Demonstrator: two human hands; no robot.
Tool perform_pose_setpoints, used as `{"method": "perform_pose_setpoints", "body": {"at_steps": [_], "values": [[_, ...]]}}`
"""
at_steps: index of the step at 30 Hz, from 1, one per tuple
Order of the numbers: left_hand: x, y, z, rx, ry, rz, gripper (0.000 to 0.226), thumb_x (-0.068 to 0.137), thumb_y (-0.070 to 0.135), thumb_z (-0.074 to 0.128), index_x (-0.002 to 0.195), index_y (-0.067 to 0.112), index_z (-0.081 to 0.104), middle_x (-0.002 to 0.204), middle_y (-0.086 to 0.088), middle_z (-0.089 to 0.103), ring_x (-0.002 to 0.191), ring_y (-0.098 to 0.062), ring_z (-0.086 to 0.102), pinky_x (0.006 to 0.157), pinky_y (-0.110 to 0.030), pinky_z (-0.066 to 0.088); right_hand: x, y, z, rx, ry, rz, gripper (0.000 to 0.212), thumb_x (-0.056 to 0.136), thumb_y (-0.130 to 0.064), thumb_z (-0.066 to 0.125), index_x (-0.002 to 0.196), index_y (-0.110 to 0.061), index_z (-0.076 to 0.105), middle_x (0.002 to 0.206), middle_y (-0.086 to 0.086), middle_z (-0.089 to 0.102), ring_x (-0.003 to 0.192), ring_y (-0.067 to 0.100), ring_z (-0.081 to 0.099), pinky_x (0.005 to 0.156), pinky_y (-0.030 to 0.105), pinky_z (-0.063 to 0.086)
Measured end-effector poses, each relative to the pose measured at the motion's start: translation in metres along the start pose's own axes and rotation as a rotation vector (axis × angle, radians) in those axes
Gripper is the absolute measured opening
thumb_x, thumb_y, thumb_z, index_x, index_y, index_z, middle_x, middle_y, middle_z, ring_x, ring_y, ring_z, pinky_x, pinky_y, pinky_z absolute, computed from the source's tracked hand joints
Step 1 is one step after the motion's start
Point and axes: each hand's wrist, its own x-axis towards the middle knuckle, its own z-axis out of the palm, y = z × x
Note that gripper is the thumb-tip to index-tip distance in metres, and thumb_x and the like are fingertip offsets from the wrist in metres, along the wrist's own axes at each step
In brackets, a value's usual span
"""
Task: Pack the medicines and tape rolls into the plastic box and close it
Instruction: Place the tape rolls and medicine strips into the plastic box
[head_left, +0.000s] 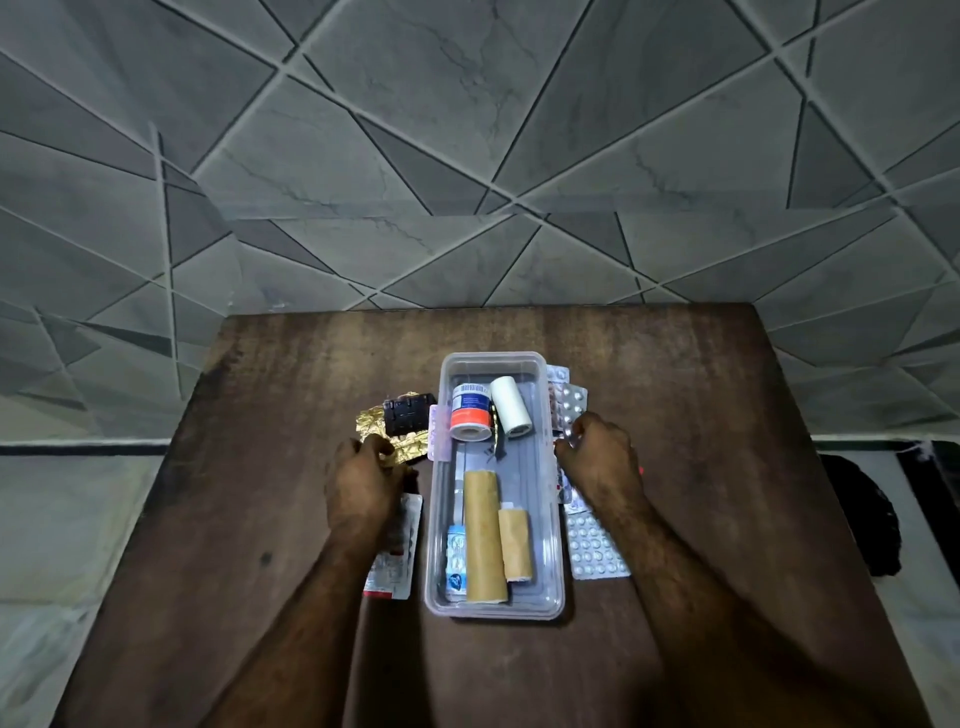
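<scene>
On the table (260, 519), plastic box (553, 519) lengthwise away, uncovered, rolls inside

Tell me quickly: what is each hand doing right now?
Left hand: fingers closed on the gold blister strip.
Right hand: fingers closed on a silver blister strip beside the plastic box.

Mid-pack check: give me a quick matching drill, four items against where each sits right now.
Items:
1. white tape roll
2. long tan roll
3. gold foil strip
4. white-pill blister sheet

Places:
A. on the table, right of the box
B. in the box, near end
C. on the table, left of the box, at the left hand
D. in the box, far end

Pairs: 1-D, 2-B, 3-C, 4-A
</scene>
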Motion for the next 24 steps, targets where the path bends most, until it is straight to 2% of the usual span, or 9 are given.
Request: {"method": "perform_pose_setpoints", "body": {"at_steps": [3,5,8,11,15,18,22,24], "values": [[0.008,0.005,0.001,0.089,-0.037,0.096,0.043,0.08,0.033,0.072,0.12,0.021,0.062,0.118,-0.014,0.058,0.108,-0.036,0.053,0.09,-0.042,0.046,-0.003,-0.001,0.002,0.01,0.012,-0.004,0.019,0.079,-0.026,0.061,0.089,-0.01,0.061,0.092,0.013,0.067,0.084,0.031,0.064,0.075,0.032,0.051],[0.012,0.011,0.005,0.14,-0.076,0.187,0.047,0.08,0.035,0.07,0.125,0.023,0.061,0.124,-0.014,0.057,0.108,-0.039,0.053,0.089,-0.043,0.047,-0.006,-0.002,0.003,0.004,0.02,-0.006,0.019,0.079,-0.026,0.059,0.09,-0.01,0.06,0.092,0.013,0.068,0.086,0.031,0.064,0.077,0.035,0.053],[0.017,0.021,0.01,0.173,-0.146,0.27,0.044,0.084,0.035,0.063,0.126,0.024,0.061,0.125,-0.015,0.057,0.107,-0.041,0.055,0.088,-0.044,0.047,-0.01,-0.005,0.003,-0.024,0.05,-0.012,0.016,0.08,-0.019,0.057,0.091,-0.008,0.06,0.092,0.015,0.068,0.085,0.033,0.064,0.073,0.033,0.05],[0.021,0.027,0.01,0.133,-0.21,0.241,0.044,0.085,0.034,0.061,0.128,0.024,0.058,0.127,-0.017,0.054,0.111,-0.041,0.054,0.091,-0.044,0.049,-0.012,-0.005,0.004,-0.048,0.074,-0.006,0.014,0.081,-0.015,0.054,0.092,-0.007,0.059,0.093,0.016,0.069,0.085,0.034,0.065,0.07,0.03,0.046],[0.029,0.029,0.012,0.044,-0.256,0.253,0.045,0.083,0.032,0.062,0.124,0.014,0.061,0.123,-0.02,0.06,0.11,-0.037,0.057,0.09,-0.037,0.048,-0.016,-0.005,0.004,-0.058,0.116,0.003,0.013,0.081,-0.015,0.051,0.091,-0.01,0.057,0.092,0.017,0.07,0.084,0.036,0.066,0.073,0.034,0.052],[0.029,0.03,0.012,-0.175,-0.265,0.138,0.039,0.081,0.037,0.067,0.114,0.017,0.069,0.106,-0.01,0.073,0.092,-0.025,0.065,0.076,-0.027,0.047,-0.021,-0.008,0.001,-0.044,0.141,0.02,0.019,0.079,-0.014,0.049,0.096,-0.011,0.058,0.094,0.021,0.07,0.086,0.04,0.066,0.076,0.038,0.054],[0.031,0.033,0.01,-0.357,-0.267,-0.119,0.04,0.069,0.043,0.075,0.104,0.023,0.074,0.101,-0.003,0.076,0.094,-0.023,0.069,0.087,-0.032,0.055,-0.026,-0.009,-0.005,0.04,0.203,0.083,0.02,0.079,-0.016,0.048,0.098,-0.015,0.057,0.093,0.019,0.07,0.086,0.038,0.066,0.075,0.037,0.054],[0.034,0.035,0.012,-0.38,-0.264,-0.164,0.027,0.067,0.039,0.075,0.09,0.024,0.074,0.097,-0.004,0.076,0.094,-0.026,0.068,0.088,-0.034,0.055,-0.027,-0.011,-0.011,0.113,0.224,0.166,0.017,0.082,-0.018,0.05,0.096,-0.018,0.058,0.092,0.013,0.071,0.084,0.034,0.066,0.074,0.033,0.052]]}}
